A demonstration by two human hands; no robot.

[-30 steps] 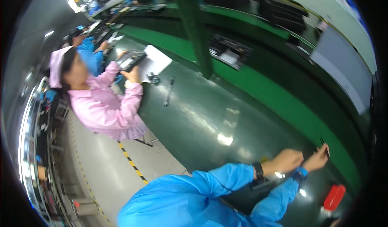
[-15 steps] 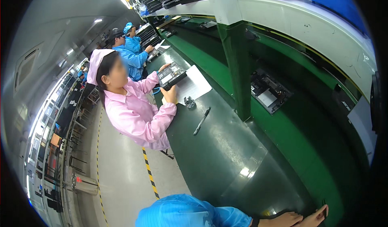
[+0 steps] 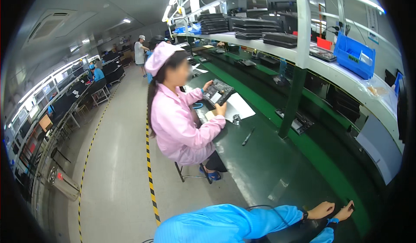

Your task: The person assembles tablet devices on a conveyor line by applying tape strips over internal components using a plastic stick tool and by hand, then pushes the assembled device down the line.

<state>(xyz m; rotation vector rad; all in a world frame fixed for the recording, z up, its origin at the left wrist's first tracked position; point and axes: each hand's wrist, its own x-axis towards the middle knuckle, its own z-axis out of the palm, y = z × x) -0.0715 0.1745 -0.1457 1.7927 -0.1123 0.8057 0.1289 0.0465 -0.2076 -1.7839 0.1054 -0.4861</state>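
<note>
Tool (image 3: 352,207), dark and small, is pinched in the right hand (image 3: 344,212) over the green table (image 3: 268,167), beside the curled left hand (image 3: 321,210), whose hold one cannot tell.

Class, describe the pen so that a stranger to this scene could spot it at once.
Start with the dark green workbench right of the middle. On it, find the white paper beside the co-worker in pink, then look nearer the camera for the pen, lying slantwise. It is slim and dark, unlike the broad paper and the shiny object at the paper's edge.
</note>
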